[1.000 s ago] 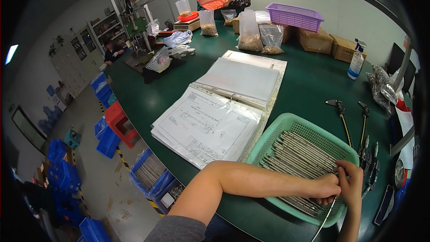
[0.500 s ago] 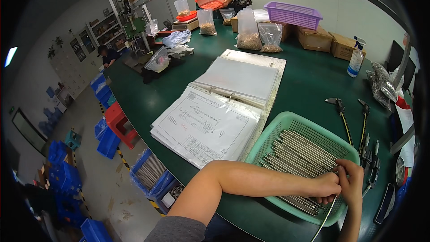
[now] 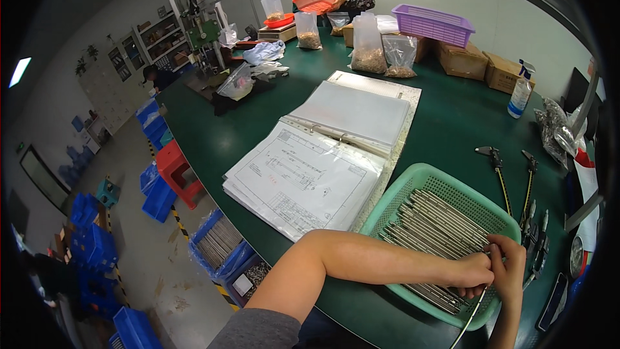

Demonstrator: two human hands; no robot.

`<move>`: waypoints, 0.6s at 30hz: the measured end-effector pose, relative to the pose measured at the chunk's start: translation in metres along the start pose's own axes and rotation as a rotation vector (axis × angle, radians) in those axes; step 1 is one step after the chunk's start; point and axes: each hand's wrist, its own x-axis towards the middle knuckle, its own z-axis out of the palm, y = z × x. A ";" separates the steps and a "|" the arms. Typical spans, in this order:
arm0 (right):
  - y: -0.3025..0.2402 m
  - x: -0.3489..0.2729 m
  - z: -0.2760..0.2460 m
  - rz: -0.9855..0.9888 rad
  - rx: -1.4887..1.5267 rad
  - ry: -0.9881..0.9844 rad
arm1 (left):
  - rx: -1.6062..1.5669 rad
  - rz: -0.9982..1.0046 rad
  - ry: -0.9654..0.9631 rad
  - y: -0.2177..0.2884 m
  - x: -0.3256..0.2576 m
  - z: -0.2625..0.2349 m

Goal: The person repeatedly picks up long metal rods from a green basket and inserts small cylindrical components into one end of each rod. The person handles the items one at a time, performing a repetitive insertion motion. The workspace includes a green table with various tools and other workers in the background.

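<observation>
Over the right side of a mint-green perforated basket [image 3: 413, 178], my two hands meet at the upper end of a thin metal rod [image 3: 470, 320]. My left hand [image 3: 475, 271] is closed, its forearm crossing the basket's near part. Against it, my right hand [image 3: 510, 265] is closed too, fingers bent; its grip on the rod is partly hidden. The rod slants down past the basket's near rim and out at the lower edge. Many similar metal rods [image 3: 439, 220] lie side by side in the basket, some hidden under my left forearm.
Left of the basket lies an open ring binder [image 3: 303, 174] with a drawing. Calipers [image 3: 497, 171] and a phone [image 3: 553, 302] lie to the right. A spray bottle [image 3: 520, 92], bags of small parts [image 3: 369, 52] and a purple basket [image 3: 434, 24] stand farther back. Across the table, a person holds an orange basket [image 3: 314, 1].
The whole view has shifted slightly, so the scene sits a little farther right and lower. My hands stay together on the rod with hardly any movement.
</observation>
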 end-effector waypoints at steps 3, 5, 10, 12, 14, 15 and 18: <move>0.001 -0.001 0.002 -0.011 0.003 -0.002 | -0.006 0.005 0.008 -0.005 0.006 0.000; 0.001 -0.001 0.002 -0.017 -0.006 -0.008 | -0.038 -0.005 0.010 -0.005 0.006 0.001; 0.017 -0.005 0.007 -0.022 0.070 -0.006 | -0.136 0.008 0.014 -0.002 -0.006 0.005; 0.021 -0.006 0.013 0.073 0.259 0.093 | -0.131 0.032 0.020 -0.002 -0.007 0.004; 0.036 -0.010 0.007 0.067 0.284 0.246 | -0.109 0.057 -0.024 -0.003 -0.002 0.007; 0.037 -0.010 -0.001 0.013 0.189 0.285 | -0.112 0.066 -0.028 -0.002 0.000 0.007; 0.017 -0.019 -0.021 -0.163 -0.149 0.322 | -0.154 0.101 -0.059 0.001 0.003 0.005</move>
